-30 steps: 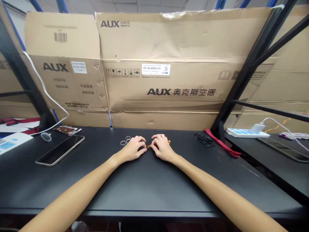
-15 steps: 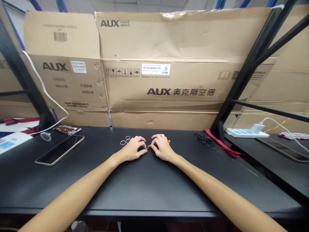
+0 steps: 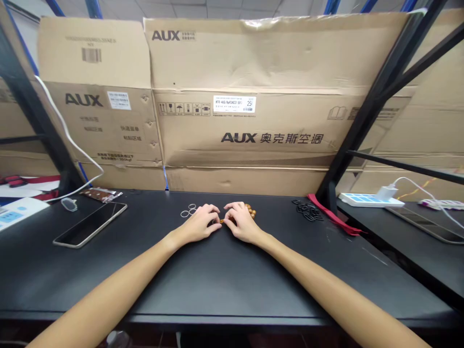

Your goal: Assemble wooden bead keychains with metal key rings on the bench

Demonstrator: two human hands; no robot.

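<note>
Flattened AUX cartons [image 3: 239, 130] are standing behind a black counter [image 3: 232, 285] where a person is working. The fingers [image 3: 214, 217] of the left hand [image 3: 197, 225] and the fingers [image 3: 232, 207] of the right hand [image 3: 243, 224] are curling inward, almost meeting, and are pinching a strand of brown wooden beads [image 3: 249, 210] between them, its thin amber end showing at the gap. Small metal rings [image 3: 187, 210] are lying just beyond the left hand. Farther right, black rings [image 3: 308, 211] are lying beside a red strap [image 3: 333, 218], while a smartphone [image 3: 90, 224] is resting well off to the left.
</note>
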